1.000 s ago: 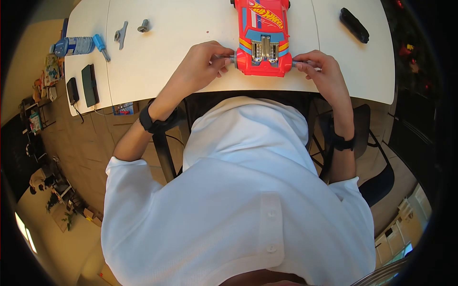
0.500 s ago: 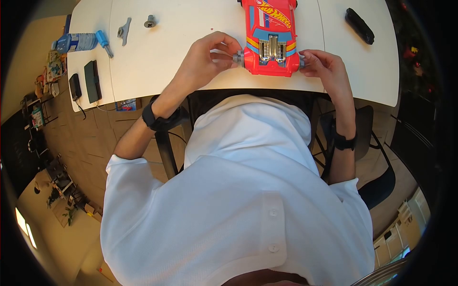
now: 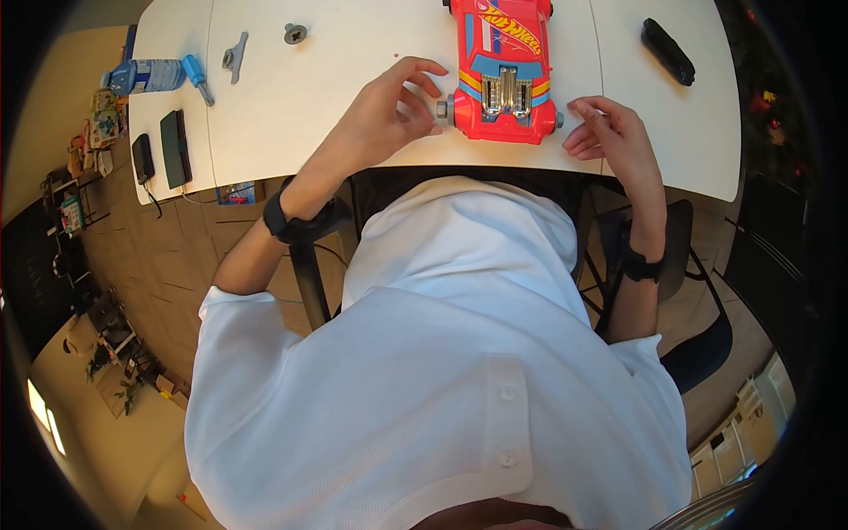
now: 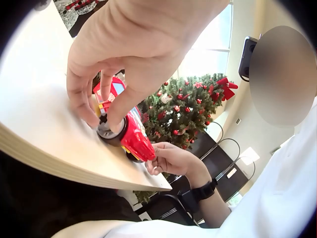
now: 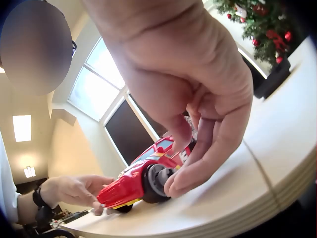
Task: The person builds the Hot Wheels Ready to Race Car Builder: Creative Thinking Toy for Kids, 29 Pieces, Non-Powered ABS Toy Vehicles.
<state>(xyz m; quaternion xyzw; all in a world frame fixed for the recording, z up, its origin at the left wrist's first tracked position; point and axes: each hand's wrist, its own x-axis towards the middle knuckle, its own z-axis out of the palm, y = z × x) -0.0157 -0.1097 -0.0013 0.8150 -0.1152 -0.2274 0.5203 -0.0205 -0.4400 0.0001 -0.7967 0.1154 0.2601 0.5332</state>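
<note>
A red toy car (image 3: pixel 504 84) with yellow and blue stripes and a chrome engine stands on the white table. In the head view, a grey hex-shaped piece (image 3: pixel 442 109) sticks out at its left side. A smaller grey end (image 3: pixel 559 120) shows at the right side. My left hand (image 3: pixel 389 110) is just left of the hex piece, fingers spread and bent around empty space. Just off the car's right side is my right hand (image 3: pixel 621 140), its fingers loosely bent and holding nothing. Both wrist views show a wheel (image 4: pixel 110 133) close by the fingertips, with black tyre and grey hub (image 5: pixel 157 179).
At the table's upper left lie a large grey screw (image 3: pixel 295 34), a grey wrench (image 3: pixel 234 57) and a blue-handled screwdriver (image 3: pixel 198 79). Left of them are a water bottle (image 3: pixel 150 76), a phone (image 3: pixel 175 148) and a black device (image 3: pixel 142 158). A black case (image 3: pixel 667 52) lies on the right.
Both hands held the grey pieces at the car's sides earlier; they have let go and drawn slightly outward. The grey pieces stay at the car.
</note>
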